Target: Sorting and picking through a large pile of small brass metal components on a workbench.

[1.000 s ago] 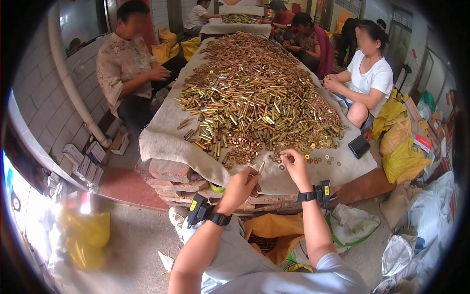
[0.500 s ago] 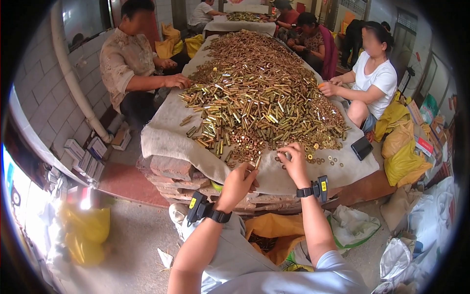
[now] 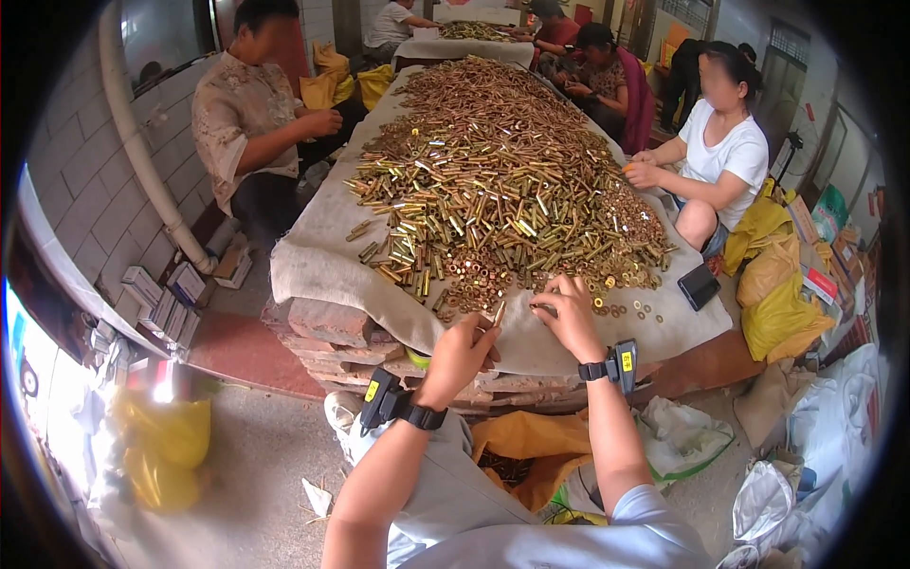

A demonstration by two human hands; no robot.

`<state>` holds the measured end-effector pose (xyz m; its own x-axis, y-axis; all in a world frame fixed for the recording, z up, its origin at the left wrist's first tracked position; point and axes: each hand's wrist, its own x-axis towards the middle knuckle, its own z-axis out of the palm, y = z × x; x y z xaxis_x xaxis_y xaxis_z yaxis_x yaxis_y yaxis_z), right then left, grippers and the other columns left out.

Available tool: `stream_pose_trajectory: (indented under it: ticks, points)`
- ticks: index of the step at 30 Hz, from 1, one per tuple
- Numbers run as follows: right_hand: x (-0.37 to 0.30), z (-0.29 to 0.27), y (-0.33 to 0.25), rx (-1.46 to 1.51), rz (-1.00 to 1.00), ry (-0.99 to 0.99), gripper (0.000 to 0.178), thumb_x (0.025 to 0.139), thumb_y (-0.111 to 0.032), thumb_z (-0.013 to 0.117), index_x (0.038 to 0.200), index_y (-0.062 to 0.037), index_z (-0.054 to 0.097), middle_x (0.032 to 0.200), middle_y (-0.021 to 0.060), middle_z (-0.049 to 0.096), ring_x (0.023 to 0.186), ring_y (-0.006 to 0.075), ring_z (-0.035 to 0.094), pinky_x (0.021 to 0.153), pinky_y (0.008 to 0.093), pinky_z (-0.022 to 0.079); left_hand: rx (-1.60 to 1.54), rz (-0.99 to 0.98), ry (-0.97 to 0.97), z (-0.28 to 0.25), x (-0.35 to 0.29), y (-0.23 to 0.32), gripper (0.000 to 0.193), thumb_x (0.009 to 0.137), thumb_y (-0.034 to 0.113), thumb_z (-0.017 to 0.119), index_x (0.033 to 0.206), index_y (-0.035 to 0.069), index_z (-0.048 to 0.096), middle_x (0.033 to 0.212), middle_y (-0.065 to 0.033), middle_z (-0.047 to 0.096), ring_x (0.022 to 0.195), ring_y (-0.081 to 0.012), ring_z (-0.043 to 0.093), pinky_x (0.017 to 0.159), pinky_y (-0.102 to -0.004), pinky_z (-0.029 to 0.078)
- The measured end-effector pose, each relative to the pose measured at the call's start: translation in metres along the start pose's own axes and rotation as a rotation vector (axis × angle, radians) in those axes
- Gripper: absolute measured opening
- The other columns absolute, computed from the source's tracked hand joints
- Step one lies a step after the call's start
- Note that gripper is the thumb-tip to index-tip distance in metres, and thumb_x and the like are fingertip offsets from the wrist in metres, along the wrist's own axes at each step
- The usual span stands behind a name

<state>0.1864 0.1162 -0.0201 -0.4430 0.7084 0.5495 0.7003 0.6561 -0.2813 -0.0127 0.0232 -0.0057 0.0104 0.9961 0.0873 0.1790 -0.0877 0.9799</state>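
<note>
My left hand [image 3: 457, 358] is closed around a slim brass-coloured bolt [image 3: 499, 314], which stands up nearly upright between thumb and forefinger. Just to the right, my right hand [image 3: 571, 317] has thumb and fingers pinched together over the cloth's near edge. A small dark piece shows at its fingertips, too small to name. Between and beyond the hands lie loose copper-coloured nuts [image 3: 479, 277]. Flat washers [image 3: 621, 310] are scattered right of my right hand. Behind them rises a big heap of brass-coloured metal sleeves [image 3: 455, 204], with thin reddish rods [image 3: 488, 100] farther back.
A pale cloth [image 3: 327, 261] covers the table, which rests on stacked bricks [image 3: 327, 322]. A black phone [image 3: 699, 286] lies at its right edge. Co-workers sit along both sides. An orange sack [image 3: 531, 441] stands open below my arms; yellow bags [image 3: 777, 308] are piled at the right.
The co-worker at the left has drawn a hand back from the heap toward their body. My hands stay almost in place, the right shifting very slightly.
</note>
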Motion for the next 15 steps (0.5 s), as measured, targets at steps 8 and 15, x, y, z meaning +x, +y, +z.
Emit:
stream_pose_trajectory:
  ticks: [8, 15]
  points:
    - [0.005, -0.008, -0.01, 0.518, 0.12, 0.017, 0.015, 0.077, -0.011, 0.068, 0.092, -0.0083, 0.067, 0.093, 0.0032, 0.059, 0.09, 0.0185, 0.053, 0.081, 0.0302, 0.041, 0.015, -0.003, -0.028, 0.004, 0.003, -0.003, 0.015, 0.089, 0.013, 0.055, 0.09, -0.002, 0.054, 0.062, -0.0076, 0.062, 0.052, -0.0115, 0.059, 0.049, -0.024, 0.047]
    - [0.008, -0.027, -0.046, 0.778, 0.152, -0.139, 0.017, 0.08, -0.007, 0.064, 0.097, -0.0032, 0.066, 0.093, 0.0032, 0.066, 0.085, 0.0108, 0.057, 0.076, 0.0257, 0.043, -0.055, 0.036, -0.044, 0.002, 0.0, -0.002, 0.014, 0.088, 0.01, 0.056, 0.089, -0.003, 0.053, 0.066, -0.0078, 0.063, 0.055, -0.0109, 0.06, 0.05, -0.0237, 0.047]
